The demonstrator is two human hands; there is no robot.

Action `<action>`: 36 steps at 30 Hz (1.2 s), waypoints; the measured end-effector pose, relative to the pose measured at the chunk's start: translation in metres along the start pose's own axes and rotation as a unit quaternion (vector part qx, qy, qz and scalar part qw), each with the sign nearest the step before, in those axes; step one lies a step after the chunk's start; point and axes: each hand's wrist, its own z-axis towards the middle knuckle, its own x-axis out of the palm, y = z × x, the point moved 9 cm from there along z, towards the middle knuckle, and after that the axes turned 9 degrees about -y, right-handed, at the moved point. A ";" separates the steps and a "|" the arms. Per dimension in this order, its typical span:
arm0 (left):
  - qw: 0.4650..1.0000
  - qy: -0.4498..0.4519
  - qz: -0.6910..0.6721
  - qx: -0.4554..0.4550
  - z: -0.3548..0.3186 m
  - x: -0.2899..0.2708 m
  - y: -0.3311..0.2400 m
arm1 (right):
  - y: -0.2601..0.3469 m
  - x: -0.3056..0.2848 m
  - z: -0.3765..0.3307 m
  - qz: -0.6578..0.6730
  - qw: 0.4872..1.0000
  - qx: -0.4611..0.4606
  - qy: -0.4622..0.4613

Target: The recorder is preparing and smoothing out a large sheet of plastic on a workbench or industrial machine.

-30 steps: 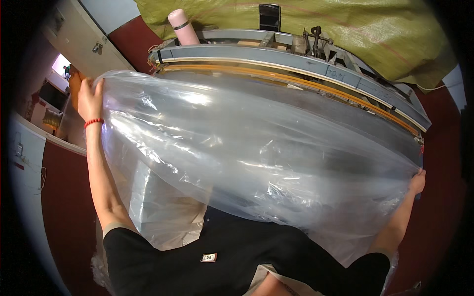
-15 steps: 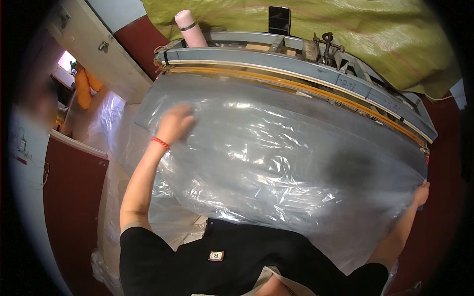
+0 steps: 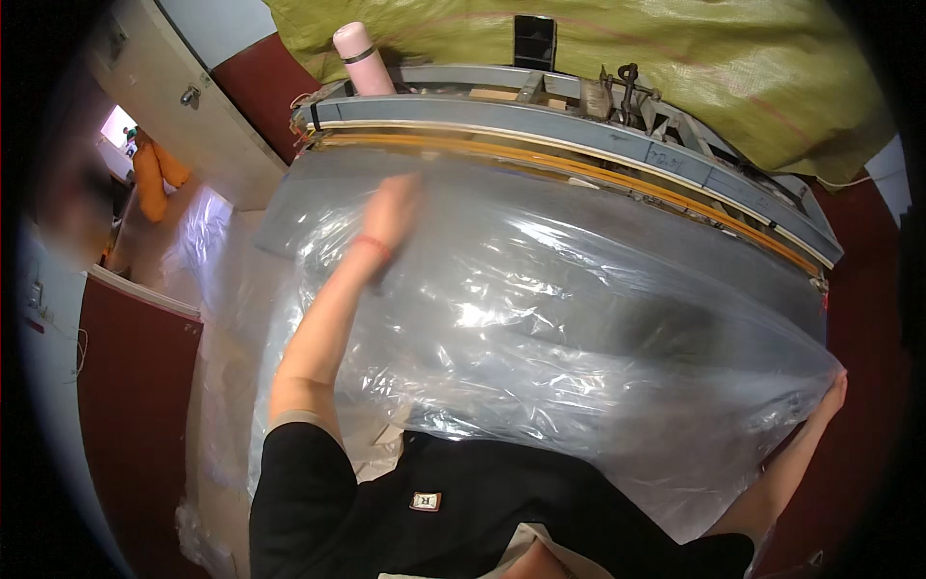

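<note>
A wide sheet of clear plastic film, wrinkled and shiny, covers the grey work surface in front of me. My left hand, a red bracelet at its wrist, is over the film's far left part. Its fingers are smeared by motion, and whether it touches the film cannot be made out. At the far right, my right hand pinches the film's right edge, and the film is drawn into taut folds toward it.
Behind the film runs a long grey metal frame with an orange strip. A pink bottle and a black phone stand at the back, before a green woven cover. A door is at the left, with more film on the floor.
My left hand has swept to the right and slightly away from me over the film. My right hand has shifted a little down and outward, tightening the film's right side.
</note>
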 end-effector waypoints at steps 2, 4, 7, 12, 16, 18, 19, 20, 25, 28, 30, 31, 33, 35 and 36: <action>0.998 -0.057 -0.012 0.025 0.004 -0.003 -0.005 | 0.005 -0.024 0.003 0.041 0.999 0.013 0.006; 0.999 -0.027 0.039 0.026 0.006 0.002 -0.006 | 0.006 -0.041 0.011 0.081 0.996 0.027 0.014; 0.999 -0.023 0.044 0.010 0.007 0.008 0.013 | 0.005 -0.037 0.022 0.099 0.993 0.028 0.064; 0.995 -0.052 0.082 0.014 0.016 0.016 0.029 | 0.002 0.011 0.028 0.050 0.989 0.120 0.067; 0.951 -0.227 -0.145 -0.154 0.029 -0.017 0.052 | 0.086 0.082 -0.008 -0.401 0.865 -0.293 -0.075; 0.937 -0.194 -0.210 -0.201 0.033 -0.010 0.092 | 0.092 0.116 -0.027 -0.369 0.877 -0.274 -0.144; 0.923 -0.215 -0.228 -0.224 0.033 0.001 0.104 | 0.082 0.122 -0.031 -0.328 0.833 -0.399 -0.200; 0.908 -0.240 -0.230 -0.254 0.027 0.004 0.124 | 0.076 0.155 -0.055 -0.301 0.874 -0.347 -0.158; 0.890 -0.275 -0.255 -0.259 0.051 0.027 0.198 | 0.014 0.204 -0.028 -0.195 0.929 -0.295 -0.110; 0.891 -0.246 -0.295 -0.243 0.064 0.037 0.226 | 0.004 0.232 -0.022 -0.148 0.964 -0.213 -0.055; 0.887 -0.208 -0.330 -0.246 0.069 0.045 0.244 | 0.008 0.234 -0.020 -0.070 0.958 -0.267 -0.083; 0.882 -0.221 -0.336 -0.243 0.070 0.047 0.238 | 0.008 0.232 -0.018 -0.074 0.957 -0.267 -0.085; 0.873 -0.248 -0.346 -0.240 0.070 0.049 0.230 | 0.008 0.219 -0.017 -0.112 0.942 -0.274 -0.158; 0.875 -0.270 -0.328 -0.231 0.068 0.038 0.232 | 0.004 0.219 -0.010 -0.138 0.935 -0.277 -0.175; 0.877 -0.291 -0.313 -0.221 0.068 0.030 0.233 | 0.003 0.215 -0.004 -0.164 0.925 -0.281 -0.194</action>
